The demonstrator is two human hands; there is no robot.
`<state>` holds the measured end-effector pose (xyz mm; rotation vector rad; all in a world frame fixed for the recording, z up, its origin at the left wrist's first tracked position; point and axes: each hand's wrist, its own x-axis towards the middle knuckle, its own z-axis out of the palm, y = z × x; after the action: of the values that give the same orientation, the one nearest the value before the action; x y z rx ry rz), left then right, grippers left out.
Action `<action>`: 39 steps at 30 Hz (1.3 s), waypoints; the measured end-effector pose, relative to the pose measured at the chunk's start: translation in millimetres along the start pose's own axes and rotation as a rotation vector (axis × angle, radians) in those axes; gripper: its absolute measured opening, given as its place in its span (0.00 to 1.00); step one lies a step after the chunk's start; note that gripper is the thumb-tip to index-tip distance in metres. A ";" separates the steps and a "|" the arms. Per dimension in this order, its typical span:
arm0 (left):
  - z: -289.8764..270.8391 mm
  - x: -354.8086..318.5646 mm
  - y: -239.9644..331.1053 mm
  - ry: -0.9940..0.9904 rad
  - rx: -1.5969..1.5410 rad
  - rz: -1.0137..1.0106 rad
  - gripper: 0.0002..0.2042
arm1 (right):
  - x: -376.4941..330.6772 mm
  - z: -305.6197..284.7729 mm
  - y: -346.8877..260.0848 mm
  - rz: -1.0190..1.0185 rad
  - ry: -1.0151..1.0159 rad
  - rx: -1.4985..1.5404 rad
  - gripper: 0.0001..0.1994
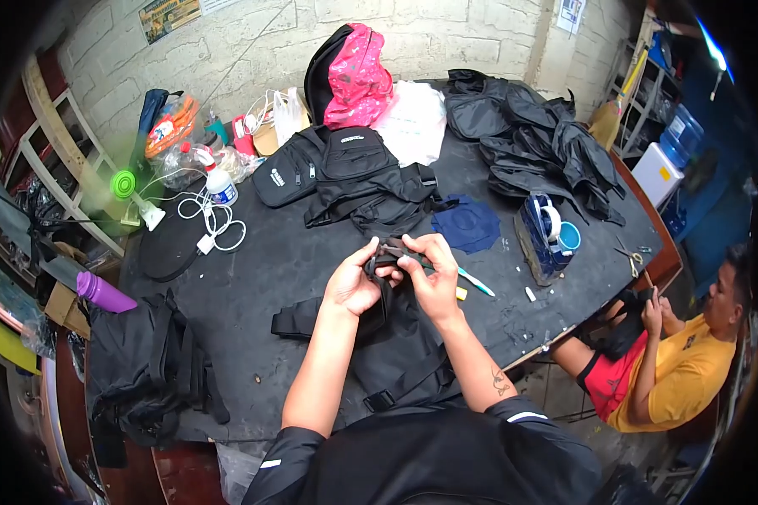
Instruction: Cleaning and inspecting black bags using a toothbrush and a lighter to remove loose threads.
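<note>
Both my hands are raised over the middle of the black table, close together. My left hand (354, 279) pinches a black strap (385, 290) between thumb and fingers. Fingertips of my right hand (432, 276) close on the same strap's upper end, where a small dark piece shows that I cannot make out. The strap hangs down toward a black bag (400, 358) lying in front of me, with a black plastic buckle (380, 401) at its near edge. A slim teal-and-white stick-like tool (477, 283) lies just right of my right hand, beside a small yellow piece (461, 294).
Finished-looking black bags (354, 156) lie beyond my hands, near a navy cloth (467, 224). Black bags pile up (539, 135) at far right and at left (147, 362). A tape dispenser (541, 240), scissors (630, 255), spray bottle (220, 181) and white cord (213, 220) surround them. A person (682, 362) sits at right.
</note>
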<state>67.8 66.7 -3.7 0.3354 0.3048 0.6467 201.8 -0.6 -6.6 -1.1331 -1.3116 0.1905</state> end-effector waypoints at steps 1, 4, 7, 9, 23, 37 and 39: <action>0.9 -0.2 -0.4 -0.026 -0.018 -0.010 0.12 | -0.6 -1.0 -1.3 -0.017 0.020 -0.042 0.12; -1.0 2.3 -1.7 -0.021 -0.015 -0.010 0.12 | -0.5 1.9 -9.9 0.026 0.053 0.023 0.12; 1.5 3.2 -5.0 -0.021 0.009 0.007 0.12 | -2.1 4.3 -1.9 -0.030 0.082 -0.032 0.11; 2.1 2.9 -5.1 -0.020 0.023 0.013 0.12 | -2.5 5.5 0.9 -0.037 0.089 -0.046 0.10; 18.7 -2.6 -18.5 0.427 1.250 1.005 0.07 | 9.3 -11.5 -21.6 -0.022 0.056 -0.051 0.08; 27.3 -2.1 -27.2 0.445 1.552 1.171 0.08 | 6.4 -12.4 -16.1 -0.207 0.046 -0.367 0.11; 30.4 -2.8 -25.8 0.459 1.627 1.224 0.08 | 7.8 -13.0 -8.9 -0.098 0.107 -0.246 0.09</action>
<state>90.9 39.3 14.0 2.0485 1.0808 1.5871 211.0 -6.8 7.1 -1.2636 -1.3162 -0.1054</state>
